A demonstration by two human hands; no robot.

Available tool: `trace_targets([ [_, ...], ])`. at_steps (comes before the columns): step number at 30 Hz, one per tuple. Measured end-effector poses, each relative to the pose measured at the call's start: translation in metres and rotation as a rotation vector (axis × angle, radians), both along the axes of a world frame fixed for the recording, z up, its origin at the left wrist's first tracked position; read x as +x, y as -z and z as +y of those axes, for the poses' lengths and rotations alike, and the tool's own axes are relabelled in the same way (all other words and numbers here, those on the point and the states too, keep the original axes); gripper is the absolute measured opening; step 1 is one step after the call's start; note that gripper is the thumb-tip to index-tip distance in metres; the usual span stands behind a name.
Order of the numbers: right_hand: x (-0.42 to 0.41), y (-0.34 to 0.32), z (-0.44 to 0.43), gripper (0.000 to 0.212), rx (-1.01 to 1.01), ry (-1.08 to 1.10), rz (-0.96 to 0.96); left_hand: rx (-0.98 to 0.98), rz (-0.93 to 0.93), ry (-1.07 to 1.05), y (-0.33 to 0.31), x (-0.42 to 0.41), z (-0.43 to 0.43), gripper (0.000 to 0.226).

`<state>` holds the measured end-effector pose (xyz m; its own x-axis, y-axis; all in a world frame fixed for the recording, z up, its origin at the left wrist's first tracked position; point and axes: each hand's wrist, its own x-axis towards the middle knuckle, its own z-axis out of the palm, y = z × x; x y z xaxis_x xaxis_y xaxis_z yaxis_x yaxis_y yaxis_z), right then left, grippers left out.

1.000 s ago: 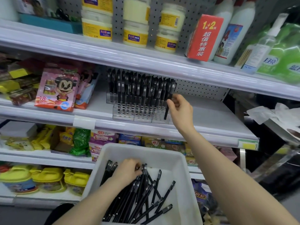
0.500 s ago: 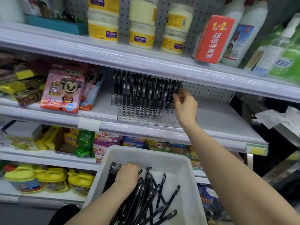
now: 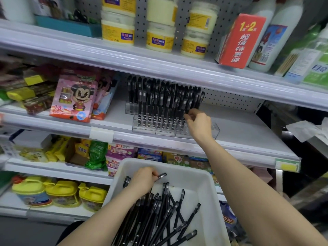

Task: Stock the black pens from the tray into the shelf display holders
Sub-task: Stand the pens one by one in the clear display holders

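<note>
A white tray (image 3: 207, 185) at the bottom centre holds several loose black pens (image 3: 159, 215). My left hand (image 3: 143, 180) reaches into the tray and pinches one black pen (image 3: 161, 175) near its cap. On the middle shelf a clear display holder (image 3: 215, 129) stands packed with upright black pens (image 3: 159, 98). My right hand (image 3: 199, 124) is at the holder's right end, fingers curled around the lower part of an upright pen there.
Pink cartoon packs (image 3: 74, 96) lie left of the holder. Yellow-labelled jars (image 3: 159, 36) and a red box (image 3: 239, 39) stand on the shelf above. Snack packs (image 3: 95, 155) and yellow-lidded tubs (image 3: 62, 192) fill the lower shelves. Bare shelf (image 3: 248, 132) lies right of the holder.
My right hand has lowered the pen into the holder's right end. My left hand has shifted in the tray and taken hold of a pen.
</note>
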<state>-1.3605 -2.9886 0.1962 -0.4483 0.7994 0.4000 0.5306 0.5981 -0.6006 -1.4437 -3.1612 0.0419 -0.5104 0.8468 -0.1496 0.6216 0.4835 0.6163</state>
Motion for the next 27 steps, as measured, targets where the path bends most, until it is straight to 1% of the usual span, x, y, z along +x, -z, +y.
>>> trace_targets([
  [3, -0.004, 0.001, 0.003, 0.025, -0.026, 0.009, -0.002, 0.123, -0.111, -0.002, -0.019, -0.005, 0.000, 0.009],
  [7, -0.006, 0.002, 0.004, 0.028, -0.043, 0.026, -0.033, 0.315, -0.144, 0.034, -0.056, -0.011, 0.003, 0.011],
  [9, -0.006, 0.005, 0.003, 0.025, -0.030, 0.042, -0.050, 0.434, -0.211, 0.007, -0.073, -0.012, 0.005, 0.012],
  [11, -0.004, 0.007, 0.000, 0.023, -0.021, 0.048, 0.006, 0.539, -0.283, -0.054, -0.089, -0.014, 0.009, 0.011],
  [13, 0.001, 0.007, -0.009, 0.028, -0.004, 0.058, 0.124, 0.641, -0.335, -0.112, -0.107, -0.016, 0.013, 0.014],
  [14, 0.004, 0.006, -0.015, 0.027, 0.014, 0.052, 0.172, 0.694, -0.361, -0.136, -0.115, -0.017, 0.015, 0.016],
  [17, 0.012, 0.008, -0.035, 0.017, 0.032, -0.088, 0.216, 0.822, -0.349, -0.185, -0.138, -0.020, 0.022, 0.013],
  [19, 0.016, 0.012, -0.045, 0.016, 0.042, -0.213, 0.193, 0.871, -0.335, -0.190, -0.150, -0.020, 0.029, 0.012],
  [21, 0.018, 0.015, -0.052, 0.018, 0.033, -0.285, 0.176, 0.897, -0.319, -0.183, -0.159, -0.019, 0.034, 0.012],
  [23, 0.018, 0.016, -0.055, 0.019, 0.037, -0.292, 0.170, 0.893, -0.280, -0.174, -0.164, -0.015, 0.039, 0.012],
  [27, 0.022, 0.016, -0.051, 0.010, 0.027, -0.258, 0.166, 0.875, -0.252, -0.146, -0.159, -0.011, 0.042, 0.015],
])
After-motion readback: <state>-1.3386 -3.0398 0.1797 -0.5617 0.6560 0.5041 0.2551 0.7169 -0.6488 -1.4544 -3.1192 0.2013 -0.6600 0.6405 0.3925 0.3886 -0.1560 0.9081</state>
